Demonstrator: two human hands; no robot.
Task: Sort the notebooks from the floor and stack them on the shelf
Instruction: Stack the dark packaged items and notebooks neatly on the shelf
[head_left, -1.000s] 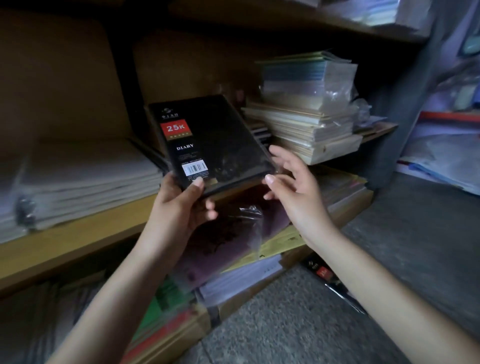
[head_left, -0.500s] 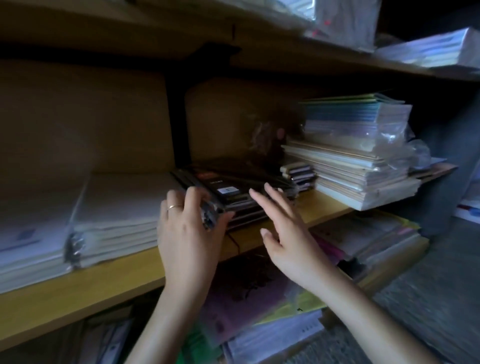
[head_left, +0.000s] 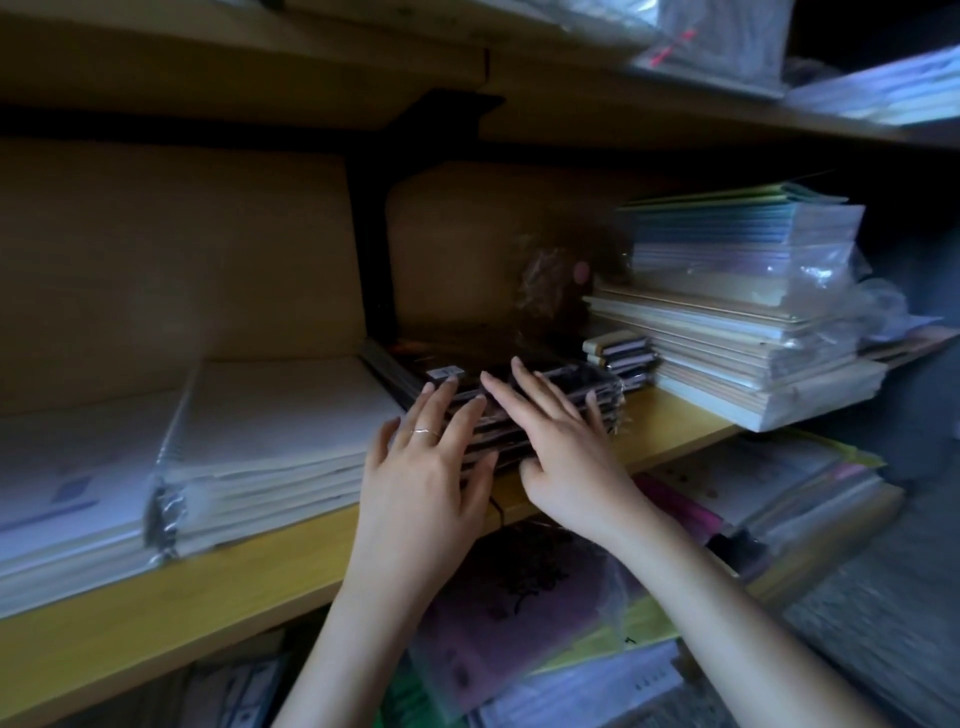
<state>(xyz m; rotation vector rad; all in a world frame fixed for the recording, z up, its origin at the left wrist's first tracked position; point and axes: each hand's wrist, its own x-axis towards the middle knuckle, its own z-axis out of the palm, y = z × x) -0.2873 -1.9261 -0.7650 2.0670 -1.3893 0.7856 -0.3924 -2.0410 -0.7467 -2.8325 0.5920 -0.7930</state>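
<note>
Wooden shelf (head_left: 270, 577) carried a dark notebook stack (head_left: 498, 395). Left hand (head_left: 423, 483) and right hand (head_left: 566, 457) lay open, flat against it, gripping nothing. Squaring seemed underway; next, another notebook from the floor.

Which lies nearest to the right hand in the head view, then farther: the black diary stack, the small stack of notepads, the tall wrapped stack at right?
1. Black diary stack: under the right hand, touching.
2. Small stack of notepads: just right, behind.
3. Tall wrapped stack: far right on the shelf.
</note>
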